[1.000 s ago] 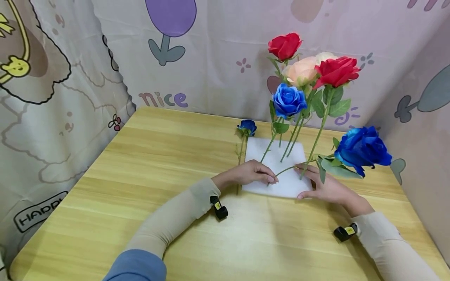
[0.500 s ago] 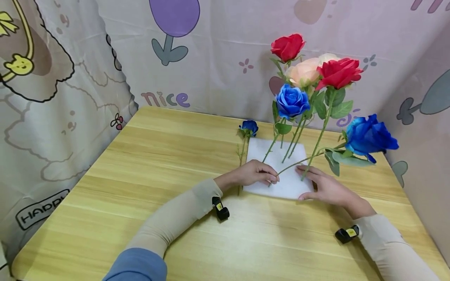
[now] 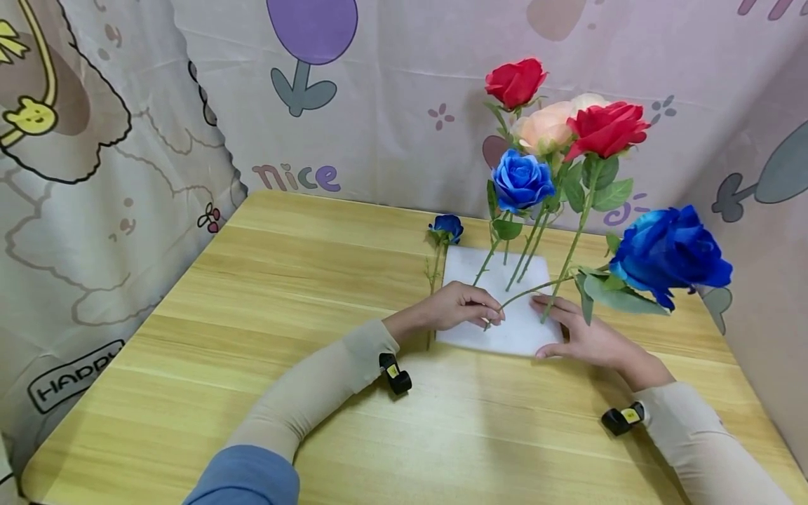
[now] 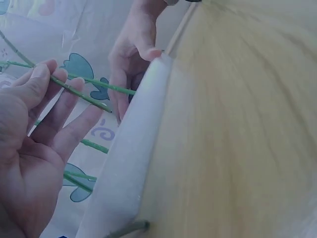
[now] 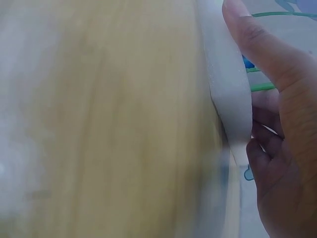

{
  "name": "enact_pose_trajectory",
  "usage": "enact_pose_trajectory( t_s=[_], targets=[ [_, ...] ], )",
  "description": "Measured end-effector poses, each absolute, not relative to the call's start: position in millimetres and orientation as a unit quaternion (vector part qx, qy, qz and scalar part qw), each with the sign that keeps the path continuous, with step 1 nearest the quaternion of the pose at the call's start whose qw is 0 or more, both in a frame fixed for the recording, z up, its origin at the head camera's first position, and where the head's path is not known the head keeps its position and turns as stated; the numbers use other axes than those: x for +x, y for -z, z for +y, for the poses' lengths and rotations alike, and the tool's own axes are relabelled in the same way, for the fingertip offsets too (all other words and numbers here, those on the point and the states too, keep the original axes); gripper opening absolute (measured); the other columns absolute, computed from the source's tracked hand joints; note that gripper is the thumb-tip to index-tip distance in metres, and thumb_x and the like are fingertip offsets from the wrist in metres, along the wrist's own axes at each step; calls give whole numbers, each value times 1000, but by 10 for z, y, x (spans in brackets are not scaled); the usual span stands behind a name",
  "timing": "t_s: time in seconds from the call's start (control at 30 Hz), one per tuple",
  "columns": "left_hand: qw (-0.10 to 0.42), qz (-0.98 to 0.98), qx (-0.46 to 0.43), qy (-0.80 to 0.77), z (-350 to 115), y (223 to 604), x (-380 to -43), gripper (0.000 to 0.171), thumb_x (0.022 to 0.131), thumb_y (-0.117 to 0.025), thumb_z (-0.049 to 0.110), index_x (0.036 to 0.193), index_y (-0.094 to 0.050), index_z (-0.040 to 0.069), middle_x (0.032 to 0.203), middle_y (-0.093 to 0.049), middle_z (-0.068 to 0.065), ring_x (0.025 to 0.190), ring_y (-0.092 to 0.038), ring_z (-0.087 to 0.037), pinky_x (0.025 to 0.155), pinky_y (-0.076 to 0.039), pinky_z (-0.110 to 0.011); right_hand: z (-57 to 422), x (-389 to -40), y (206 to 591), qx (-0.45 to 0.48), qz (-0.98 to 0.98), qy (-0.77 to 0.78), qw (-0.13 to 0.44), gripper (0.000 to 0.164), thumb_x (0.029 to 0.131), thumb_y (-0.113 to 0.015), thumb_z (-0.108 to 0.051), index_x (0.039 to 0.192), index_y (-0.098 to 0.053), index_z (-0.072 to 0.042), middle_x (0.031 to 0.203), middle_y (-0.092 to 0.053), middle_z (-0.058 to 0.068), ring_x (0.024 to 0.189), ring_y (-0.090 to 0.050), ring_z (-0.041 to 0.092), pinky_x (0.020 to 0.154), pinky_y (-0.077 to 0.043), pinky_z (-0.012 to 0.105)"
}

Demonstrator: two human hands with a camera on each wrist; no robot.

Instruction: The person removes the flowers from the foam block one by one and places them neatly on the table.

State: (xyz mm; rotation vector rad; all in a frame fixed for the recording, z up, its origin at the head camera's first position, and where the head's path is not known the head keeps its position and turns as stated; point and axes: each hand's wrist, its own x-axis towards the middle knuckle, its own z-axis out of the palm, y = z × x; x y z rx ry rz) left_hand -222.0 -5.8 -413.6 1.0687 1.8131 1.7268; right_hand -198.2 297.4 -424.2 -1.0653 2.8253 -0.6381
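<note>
My left hand (image 3: 463, 306) pinches the thin green stem of a large blue artificial rose (image 3: 672, 252) between thumb and fingers. In the left wrist view its stem (image 4: 74, 90) slants across the fingers, its cut end close over the foam. The bloom leans far out to the right, above my right hand (image 3: 590, 337). That hand grips the right front corner of a white foam block (image 3: 463, 266), thumb at the front edge. Two red roses (image 3: 607, 130), a peach rose (image 3: 544, 128), a cream one and a smaller blue rose (image 3: 522, 181) stand upright in the block.
Another blue rose (image 3: 445, 228) lies on the wooden table (image 3: 303, 280), along the block's left side. Printed curtains (image 3: 391, 91) hang behind the table and at both sides. Each wrist wears a small black camera (image 3: 395, 375).
The held blue rose's bloom has swung up and to the right, then dipped slightly. Its stem's lower end has lifted a little with my left hand. My right hand keeps its place on the foam.
</note>
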Motion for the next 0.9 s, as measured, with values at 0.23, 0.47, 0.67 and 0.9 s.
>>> enact_pose_trajectory(
  t_s=[0.23, 0.47, 0.67, 0.9],
  targets=[
    [208, 648, 388, -621, -85, 4096, -2166, 18, 97, -57, -2, 108, -68, -11, 107, -67, -26, 92, -68, -15, 81, -59, -36, 2969, -1983, 4240, -337, 921, 191, 27, 92, 74, -81, -49, 144, -46, -1, 148, -41, 16, 133, -38, 39, 107, -37, 45],
    [197, 663, 392, -606, -186, 4021, -2129, 19, 96, -59, 1, 111, -68, -8, 110, -65, -28, 94, -68, -29, 79, -59, -34, 2967, -1980, 4215, -340, 924, 173, 16, 93, 73, -81, -53, 142, -48, 0, 147, -42, 17, 133, -39, 39, 106, -37, 49],
    [188, 664, 405, -600, -302, 3965, -2095, 22, 97, -58, 0, 114, -65, -11, 113, -64, -29, 97, -64, -43, 79, -59, -34, 2964, -1974, 4208, -335, 925, 175, 27, 94, 74, -79, -55, 143, -48, 0, 149, -40, 17, 135, -37, 39, 105, -36, 54],
    [175, 670, 410, -593, -464, 3895, -2019, 22, 98, -56, 0, 116, -64, -9, 113, -64, -28, 98, -63, -43, 80, -59, -35, 2970, -1974, 4208, -338, 926, 169, 22, 93, 74, -79, -55, 143, -48, 0, 150, -39, 17, 135, -37, 38, 104, -37, 55]
  ],
)
